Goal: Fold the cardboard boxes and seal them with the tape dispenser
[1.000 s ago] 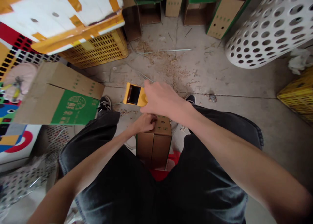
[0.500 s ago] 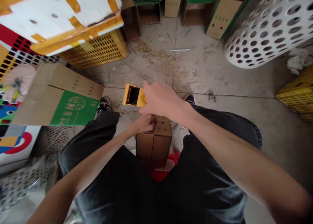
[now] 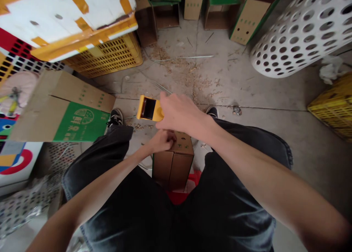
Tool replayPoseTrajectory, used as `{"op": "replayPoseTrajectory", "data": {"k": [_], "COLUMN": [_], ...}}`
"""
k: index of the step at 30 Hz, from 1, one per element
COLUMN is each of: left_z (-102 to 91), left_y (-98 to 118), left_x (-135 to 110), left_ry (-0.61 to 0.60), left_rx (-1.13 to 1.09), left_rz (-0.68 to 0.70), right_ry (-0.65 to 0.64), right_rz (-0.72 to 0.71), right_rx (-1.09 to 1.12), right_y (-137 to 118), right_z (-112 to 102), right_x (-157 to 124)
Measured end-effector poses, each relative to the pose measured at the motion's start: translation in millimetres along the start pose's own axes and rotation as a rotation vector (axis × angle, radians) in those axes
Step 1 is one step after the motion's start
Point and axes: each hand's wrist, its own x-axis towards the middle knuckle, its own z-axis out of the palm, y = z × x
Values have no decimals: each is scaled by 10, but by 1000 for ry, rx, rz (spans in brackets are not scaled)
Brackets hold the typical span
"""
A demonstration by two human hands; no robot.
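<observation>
Only a slight shift is seen since the earlier frame: the whole view has drifted a little, and the yellow handheld dispenser (image 3: pixel 150 109) has gone with it. That dispenser is gripped in the right hand (image 3: pixel 180 116), its fingers closed around the yellow body, and it is held up just beyond the small cardboard box (image 3: pixel 173 164). The box is placed between the knees, its top pressed by the left hand (image 3: pixel 162 141). The fingers of that hand are bent over the top, but whether the box is actually gripped cannot be told. A red object (image 3: pixel 180 197) is seen beneath the box.

Dark denim trousers (image 3: pixel 233 193) cover the legs, and a black sneaker (image 3: pixel 115 117) is seen on the near left. To the left, a flattened cardboard carton with green print (image 3: pixel 64 110) is propped up, and a white board edged with orange tape (image 3: pixel 63 13) lies over a yellow plastic crate (image 3: pixel 110 55). Open cardboard boxes (image 3: pixel 192 6) are lined up on the far side. A white perforated basket (image 3: pixel 302 32) stands far right, above a second yellow crate (image 3: pixel 334 109). Wood shavings (image 3: pixel 189 76) are scattered over the concrete floor (image 3: pixel 242 87).
</observation>
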Motion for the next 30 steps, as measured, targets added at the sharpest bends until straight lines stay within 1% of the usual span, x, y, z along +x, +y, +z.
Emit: {"op": "replayPoseTrajectory", "data": {"k": [3, 6, 9, 12, 16, 18, 20, 25, 30], "left_z": [-54, -53, -11, 15, -14, -42, -68, -93, -103], "left_y": [81, 96, 72, 65, 91, 103, 109, 122, 156], "left_x": [-111, -175, -160, -117, -111, -130, -149, -159, -145], "left_ry": [-51, -93, -147, -215, -291, -313, -303, -216, -197], "left_rx": [46, 155, 229, 242, 238, 236, 219, 133, 120], "left_rz": [37, 22, -28, -56, -64, -43, 2, 153, 230], "right_ry": [16, 25, 20, 0, -9, -4, -6, -10, 3], "right_rz": [-17, -31, -26, -23, -26, -26, -26, -29, -31], "right_rx": [1, -4, -13, -16, -25, -25, -22, -15, -24], "right_y": [11, 19, 16, 6, -4, -5, -5, 2, 9], "right_z": [10, 13, 7, 3, 3, 4, 5, 10, 21], "right_x": [-7, -13, -16, -12, -2, 3, 5, 2, -7]}}
